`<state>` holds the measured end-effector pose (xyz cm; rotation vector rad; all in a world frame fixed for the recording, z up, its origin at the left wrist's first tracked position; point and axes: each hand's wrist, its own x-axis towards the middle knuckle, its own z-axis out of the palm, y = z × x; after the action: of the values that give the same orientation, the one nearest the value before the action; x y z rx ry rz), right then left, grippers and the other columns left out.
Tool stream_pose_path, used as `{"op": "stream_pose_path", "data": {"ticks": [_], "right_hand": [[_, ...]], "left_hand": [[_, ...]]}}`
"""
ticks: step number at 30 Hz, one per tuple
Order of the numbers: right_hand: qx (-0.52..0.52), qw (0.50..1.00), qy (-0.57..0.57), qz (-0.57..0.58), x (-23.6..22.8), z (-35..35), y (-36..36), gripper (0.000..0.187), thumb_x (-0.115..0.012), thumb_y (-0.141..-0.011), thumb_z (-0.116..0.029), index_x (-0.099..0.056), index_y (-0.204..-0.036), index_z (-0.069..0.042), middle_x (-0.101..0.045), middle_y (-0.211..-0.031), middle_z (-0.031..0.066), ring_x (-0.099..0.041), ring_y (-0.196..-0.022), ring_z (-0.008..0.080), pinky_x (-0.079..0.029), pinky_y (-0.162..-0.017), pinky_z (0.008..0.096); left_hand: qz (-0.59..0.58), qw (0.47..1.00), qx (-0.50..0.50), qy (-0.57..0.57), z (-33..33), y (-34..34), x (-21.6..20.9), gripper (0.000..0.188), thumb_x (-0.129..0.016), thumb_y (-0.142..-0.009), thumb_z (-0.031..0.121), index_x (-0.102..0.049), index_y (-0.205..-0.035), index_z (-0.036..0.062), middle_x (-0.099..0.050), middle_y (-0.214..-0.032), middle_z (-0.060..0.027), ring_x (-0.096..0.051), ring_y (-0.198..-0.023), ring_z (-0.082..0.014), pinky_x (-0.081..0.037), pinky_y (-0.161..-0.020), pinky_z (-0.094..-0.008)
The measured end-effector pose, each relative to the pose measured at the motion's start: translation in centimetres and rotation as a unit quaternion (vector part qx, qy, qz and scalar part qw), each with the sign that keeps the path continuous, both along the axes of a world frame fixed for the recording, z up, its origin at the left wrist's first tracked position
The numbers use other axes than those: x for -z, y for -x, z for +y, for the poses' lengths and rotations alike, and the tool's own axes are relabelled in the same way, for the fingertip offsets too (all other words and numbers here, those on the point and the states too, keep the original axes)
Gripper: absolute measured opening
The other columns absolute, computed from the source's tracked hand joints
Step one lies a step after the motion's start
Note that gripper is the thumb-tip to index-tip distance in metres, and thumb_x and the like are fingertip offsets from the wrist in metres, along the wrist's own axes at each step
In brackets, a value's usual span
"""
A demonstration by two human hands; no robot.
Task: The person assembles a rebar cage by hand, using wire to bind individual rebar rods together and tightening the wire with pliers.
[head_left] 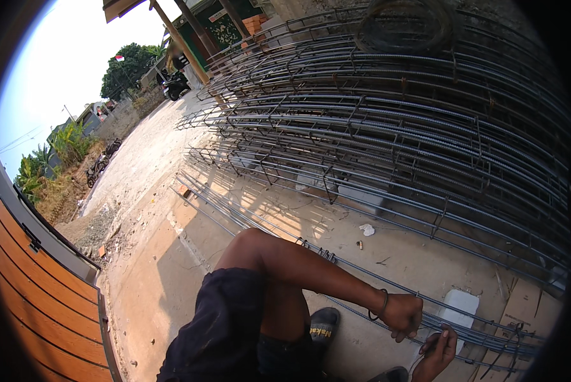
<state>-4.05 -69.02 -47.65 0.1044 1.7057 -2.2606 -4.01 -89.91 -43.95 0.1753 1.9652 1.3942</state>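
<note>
My left hand (403,315), with a dark band at its wrist, is closed in a fist-like pinch over a bundle of long steel rebars (368,274) low on the ground. What its fingers grip, if anything, is too small to make out. Close by on the lower right, my right hand (437,353) has its fingers curled toward the thumb, beside the same bars. Any small thing in it cannot be made out. Dark stirrups (327,255) sit clustered around the bars farther along, and more stirrups (511,344) lie at their right end.
A large stack of tied rebar cages (387,121) fills the far right, with a coil of wire (407,25) on top. A white block (458,309) lies under the bars, next to cardboard (521,309). My shoe (324,326) is beside them. An orange slatted gate (40,286) stands left.
</note>
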Motion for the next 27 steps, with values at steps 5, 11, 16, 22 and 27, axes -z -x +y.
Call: {"op": "stream_pose_path", "data": {"ticks": [5, 11, 16, 22, 27], "right_hand": [[0.001, 1.000, 0.010, -0.018, 0.17, 0.03, 0.06, 0.017, -0.050, -0.101, -0.015, -0.056, -0.095, 0.000, -0.056, -0.071, 0.0069, -0.047, -0.057, 0.0112, -0.040, -0.052, 0.0244], [-0.001, 1.000, 0.011, -0.024, 0.07, 0.10, -0.08, 0.019, -0.050, -0.101, -0.015, -0.058, -0.105, 0.002, -0.056, -0.073, 0.0063, -0.047, -0.058, 0.0107, -0.039, -0.053, 0.0239], [-0.005, 1.000, 0.006, -0.020, 0.10, 0.25, -0.13, 0.020, -0.050, -0.102, -0.016, -0.058, -0.108, 0.002, -0.056, -0.073, 0.0061, -0.047, -0.058, 0.0106, -0.040, -0.053, 0.0238], [-0.008, 1.000, 0.014, -0.018, 0.64, 0.48, -0.09, 0.019, -0.051, -0.101, -0.016, -0.057, -0.106, 0.002, -0.056, -0.073, 0.0064, -0.047, -0.057, 0.0106, -0.040, -0.052, 0.0237], [-0.009, 1.000, 0.014, -0.017, 0.58, 0.50, -0.17, 0.019, -0.051, -0.101, -0.016, -0.057, -0.106, 0.002, -0.056, -0.073, 0.0065, -0.047, -0.057, 0.0105, -0.040, -0.053, 0.0236]], "left_hand": [[0.007, 1.000, 0.003, -0.002, -0.02, 0.12, 0.44, 0.019, -0.061, -0.085, 0.010, -0.070, -0.082, -0.0063, -0.071, -0.068, -0.0090, -0.068, -0.060, -0.0168, -0.055, -0.062, -0.0305], [0.001, 1.000, 0.002, -0.001, -0.06, 0.17, 0.82, 0.018, -0.061, -0.085, 0.010, -0.069, -0.082, -0.0061, -0.071, -0.068, -0.0092, -0.068, -0.060, -0.0168, -0.054, -0.061, -0.0305], [-0.001, 1.000, 0.008, 0.007, 0.01, 0.20, 0.11, 0.019, -0.061, -0.085, 0.010, -0.069, -0.083, -0.0064, -0.071, -0.068, -0.0097, -0.068, -0.061, -0.0174, -0.054, -0.061, -0.0305], [-0.003, 1.000, 0.010, 0.013, 0.09, 0.21, 0.37, 0.019, -0.061, -0.085, 0.011, -0.069, -0.083, -0.0070, -0.071, -0.068, -0.0100, -0.068, -0.062, -0.0181, -0.054, -0.061, -0.0308], [-0.001, 1.000, 0.011, 0.010, 0.10, 0.19, 0.44, 0.019, -0.061, -0.085, 0.010, -0.069, -0.082, -0.0067, -0.071, -0.068, -0.0096, -0.068, -0.061, -0.0181, -0.054, -0.061, -0.0309]]}}
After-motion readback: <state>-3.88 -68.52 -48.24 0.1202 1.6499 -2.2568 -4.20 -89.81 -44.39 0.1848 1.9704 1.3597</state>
